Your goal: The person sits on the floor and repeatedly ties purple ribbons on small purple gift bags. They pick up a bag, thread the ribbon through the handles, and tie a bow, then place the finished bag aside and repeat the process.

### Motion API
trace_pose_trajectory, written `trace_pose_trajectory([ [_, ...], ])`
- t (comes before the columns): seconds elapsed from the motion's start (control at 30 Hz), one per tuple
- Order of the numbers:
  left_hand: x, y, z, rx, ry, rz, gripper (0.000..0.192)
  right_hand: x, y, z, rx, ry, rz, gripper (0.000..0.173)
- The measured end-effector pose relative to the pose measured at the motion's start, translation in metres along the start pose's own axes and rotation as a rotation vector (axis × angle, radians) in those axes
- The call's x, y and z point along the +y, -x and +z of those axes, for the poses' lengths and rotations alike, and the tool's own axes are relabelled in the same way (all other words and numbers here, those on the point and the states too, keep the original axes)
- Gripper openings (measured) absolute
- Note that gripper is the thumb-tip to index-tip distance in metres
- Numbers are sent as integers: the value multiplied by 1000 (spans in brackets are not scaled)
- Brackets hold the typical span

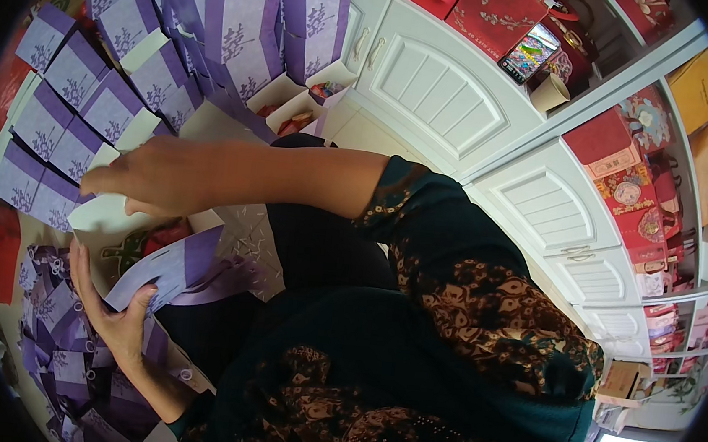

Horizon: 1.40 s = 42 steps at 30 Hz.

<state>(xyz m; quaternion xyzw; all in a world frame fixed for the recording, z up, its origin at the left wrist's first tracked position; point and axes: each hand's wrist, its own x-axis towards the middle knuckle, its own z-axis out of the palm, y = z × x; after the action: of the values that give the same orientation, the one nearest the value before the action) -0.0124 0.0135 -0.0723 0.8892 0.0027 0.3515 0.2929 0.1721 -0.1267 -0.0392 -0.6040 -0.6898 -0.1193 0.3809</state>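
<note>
My left hand point(115, 320) holds an open purple-and-white paper gift box point(156, 276) by its lower side, thumb on the printed panel and fingers along the far wall. Inside lie a red packet point(166, 236) and a dark green item point(127, 255). Over the upper edge of the box is my right hand point(143, 177), slightly blurred, its fingers bent down; whether it pinches anything is hidden. A purple ribbon point(229, 279) trails beside the box. Just beyond my right hand stand rows of similar boxes point(75, 86).
Small purple bags point(66, 335) with rings are heaped at lower left. Taller purple boxes point(237, 40) stand at upper left near open ones holding packets point(296, 121). White cabinets point(442, 83) carry red gift bags point(492, 12), a phone point(531, 53) and a paper cup point(550, 94).
</note>
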Motion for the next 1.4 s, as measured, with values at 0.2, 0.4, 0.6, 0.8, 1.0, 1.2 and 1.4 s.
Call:
trace_pose_trajectory([
  [0.2,-1,2,0,16,39,9,89,10,7,2,21,345,-253,11],
  [0.4,-2,3,0,16,31,-10,89,10,6,6,56,233,-213,11],
  [0.6,-2,6,-3,60,79,-24,89,20,-5,-32,309,248,-88,8],
  [0.8,-3,4,-1,35,49,-8,88,13,-2,-29,-57,3,166,18],
  [1.0,0,4,-1,45,62,-26,88,-3,-4,-23,-60,6,218,22],
  [1.2,8,-4,1,42,-5,39,84,-11,-3,-24,-50,145,166,18],
  [1.4,12,-3,1,49,-39,15,82,-7,-1,-29,-105,-98,167,17],
])
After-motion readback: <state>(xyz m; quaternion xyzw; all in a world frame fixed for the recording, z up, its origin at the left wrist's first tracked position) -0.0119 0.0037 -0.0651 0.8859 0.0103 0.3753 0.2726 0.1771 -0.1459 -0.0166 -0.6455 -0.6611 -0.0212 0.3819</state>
